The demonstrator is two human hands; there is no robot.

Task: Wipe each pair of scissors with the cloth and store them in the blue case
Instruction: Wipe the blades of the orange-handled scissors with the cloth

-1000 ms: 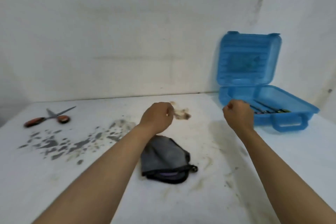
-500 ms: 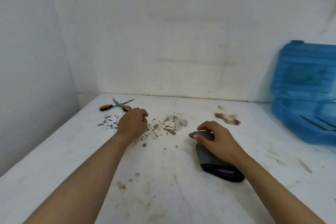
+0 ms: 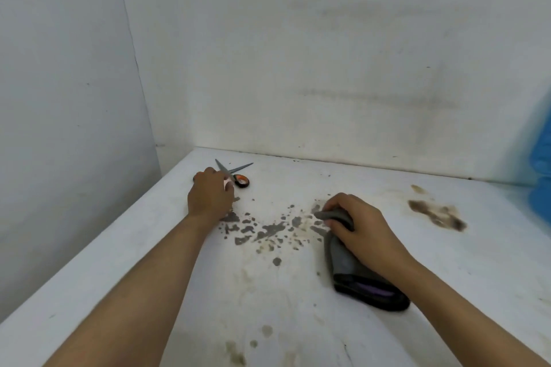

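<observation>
While out of the blue case [image 3: 541, 176], scissors [image 3: 235, 173] under left hand [image 3: 210, 195].

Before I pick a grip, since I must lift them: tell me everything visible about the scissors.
The scissors lie flat on the white table near its far left corner, blades open in a V pointing toward the back wall. The blades look like grey metal; the one visible handle loop is orange and black. The left hand covers the other handle and seems to touch it; whether it grips yet is unclear.
</observation>
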